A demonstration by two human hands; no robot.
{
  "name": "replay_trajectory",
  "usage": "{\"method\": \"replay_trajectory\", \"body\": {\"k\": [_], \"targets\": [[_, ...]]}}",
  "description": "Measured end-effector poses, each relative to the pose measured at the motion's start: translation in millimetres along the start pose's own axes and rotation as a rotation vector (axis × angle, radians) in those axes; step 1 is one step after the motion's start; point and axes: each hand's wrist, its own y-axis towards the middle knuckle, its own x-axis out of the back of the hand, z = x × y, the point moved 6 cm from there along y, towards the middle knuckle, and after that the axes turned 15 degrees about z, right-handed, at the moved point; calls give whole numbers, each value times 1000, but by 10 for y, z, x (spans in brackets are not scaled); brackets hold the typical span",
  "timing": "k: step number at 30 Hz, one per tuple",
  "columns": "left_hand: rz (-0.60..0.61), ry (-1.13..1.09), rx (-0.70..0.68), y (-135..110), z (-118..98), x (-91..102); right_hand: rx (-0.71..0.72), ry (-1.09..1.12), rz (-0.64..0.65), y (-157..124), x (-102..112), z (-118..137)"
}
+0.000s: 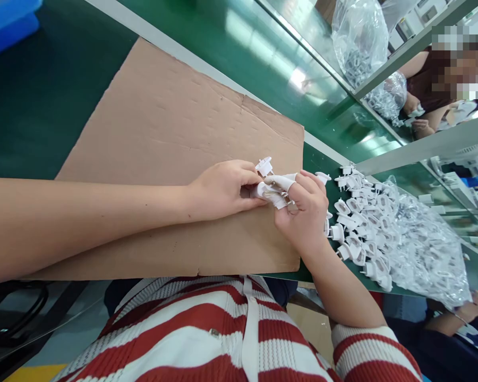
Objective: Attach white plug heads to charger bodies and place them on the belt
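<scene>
Both hands meet over the right part of a brown cardboard sheet. My left hand is closed, its fingertips pinching a small white plastic plug part. Against it, my right hand is closed on white plastic pieces, with white coverings that look like finger cots on its fingers. Another white plug part with pins shows just above the left fingertips; whether it is held or lies on the cardboard I cannot tell. Fingers hide much of the pieces.
A pile of white plug parts lies right of the cardboard, spilling from a clear plastic bag. A blue bin stands at the upper left. Metal rails border the green table. Co-workers' hands handle white parts at upper right.
</scene>
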Motion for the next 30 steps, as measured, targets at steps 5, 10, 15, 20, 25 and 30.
{"method": "replay_trajectory", "body": {"k": [5, 10, 15, 20, 25, 30], "targets": [[-25, -8, 15, -5, -23, -4, -30, 104, 23, -12, -73, -58], [-36, -4, 30, -15, -33, -8, 28, -15, -60, -68, -81, 2], [-41, -43, 67, -15, -30, -2, 58, -121, -8, -54, -49, 23], [-55, -63, 69, 1, -38, 13, 9, -115, -26, -51, -53, 18], [-42, -50, 36, -27, -32, -8, -105, 137, -35, -147, -119, -79], [-343, 349, -279, -192, -224, 130, -70, 438, -18, -189, -64, -160]]}}
